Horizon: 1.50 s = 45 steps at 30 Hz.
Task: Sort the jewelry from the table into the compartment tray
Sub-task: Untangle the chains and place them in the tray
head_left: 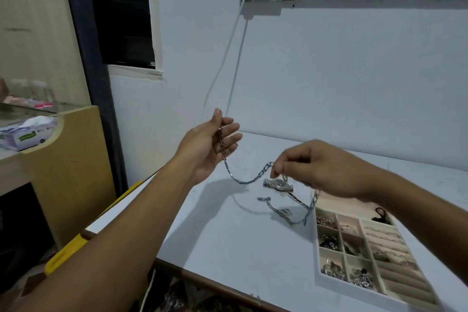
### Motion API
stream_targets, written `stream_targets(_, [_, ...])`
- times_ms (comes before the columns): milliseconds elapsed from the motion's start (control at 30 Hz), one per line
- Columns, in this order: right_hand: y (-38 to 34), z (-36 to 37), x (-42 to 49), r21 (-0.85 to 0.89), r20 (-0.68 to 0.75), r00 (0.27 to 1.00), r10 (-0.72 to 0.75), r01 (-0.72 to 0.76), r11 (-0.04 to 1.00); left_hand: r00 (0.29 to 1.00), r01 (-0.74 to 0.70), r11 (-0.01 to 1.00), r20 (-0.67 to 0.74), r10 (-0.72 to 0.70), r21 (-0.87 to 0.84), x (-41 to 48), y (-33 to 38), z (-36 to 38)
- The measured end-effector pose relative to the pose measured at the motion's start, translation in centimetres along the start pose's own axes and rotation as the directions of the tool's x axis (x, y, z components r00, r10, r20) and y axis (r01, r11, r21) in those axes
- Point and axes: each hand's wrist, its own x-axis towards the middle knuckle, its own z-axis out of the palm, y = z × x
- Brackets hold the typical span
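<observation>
Mid-sort, the chain (243, 181) drapes over our spread left hand (210, 145) while our right hand (321, 170) keeps a pinching grip on it; next we judge it needs coiling into the compartment tray (315, 261).

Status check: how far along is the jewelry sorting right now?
Looks mostly done: the white compartment tray already holds jewelry in its small cells and ring rolls. In hand: a long silver link chain, draped over the left hand and pinched by the right hand. Left: that chain and the silver wristwatch on the white table.

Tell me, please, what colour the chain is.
The chain is silver with a bluish sheen; the head view shows it best.
</observation>
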Motion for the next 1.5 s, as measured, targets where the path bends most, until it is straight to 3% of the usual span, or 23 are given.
stream_targets(300, [-2.5,-2.7,4.0,-0.351,-0.119,0.993,-0.016,-0.027,0.936,0.953,0.231,0.968,0.177,-0.245,0.097,-2.0,-4.5,2.5])
stream_targets(467, [-1.3,-2.0,5.4,-0.452,-0.155,0.988,-0.02,-0.053,0.891,0.916,0.357,0.934,0.193,-0.351,0.0,-2.8,-5.6,3.2])
stream_targets(633, [0.0,-1.1,6.3,-0.456,-0.155,0.988,0.011,-0.082,0.886,0.901,0.393,0.919,0.213,-0.378,-0.029,-3.1,-6.0,3.3])
stream_targets(900, [0.7,-0.9,6.6,-0.434,-0.146,0.988,0.046,-0.105,0.895,0.92,0.324,0.944,0.212,-0.33,0.067,-3.1,-5.6,3.0])
stream_targets(1167, [0.0,-0.8,4.9,-0.241,-0.198,0.979,0.04,-0.089,0.966,0.982,0.189,0.982,0.015,-0.189,-0.016,-2.1,-5.7,3.1])
stream_targets(1367, [0.2,1.2,3.5,-0.017,-0.211,0.975,0.075,-0.081,0.997,0.99,0.06,0.988,-0.116,-0.077,-0.143,-1.4,-5.1,3.5])
stream_targets(1500, [1.2,2.7,2.7,0.066,-0.193,0.977,0.096,-0.084,0.994,0.984,0.056,0.926,-0.137,-0.114,-0.374,-0.7,-4.3,2.9])
